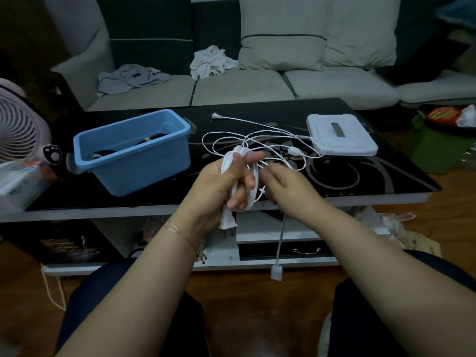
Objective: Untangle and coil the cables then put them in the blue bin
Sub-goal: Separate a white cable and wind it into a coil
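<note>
nearest: a socket end (276,271) of a white lead hangs below the tabletop edge, its cord running up toward the right hand.

left hand (226,184): fingers curled round a coiled white cable (251,186), thumb laid across the top of the loops; a two-pin plug (228,222) hangs from the underside of the fist.

right hand (286,186): just beside the coil, fingers bent in toward the strands; whether it pinches the cord or only touches it cannot be told.

tabletop (373,176): black glass with a pale floral pattern, carrying the items below.

loose white cable (273,140): spread in open loops behind the hands, an inline switch (294,151) toward the right, a second plug (214,115) lying at the far end near the back edge.

blue bin (134,153): on the left part of the tabletop, well apart from the loose loops; dark cable (152,137) already lies inside it.

white flat box (341,134): on the right part of the tabletop, one cable loop touching its near left corner.

fan (19,127): white, at the far left edge.

sofa (244,86): grey, behind the tabletop, with crumpled cloths (213,61) and pillows (283,34) on it.
</note>
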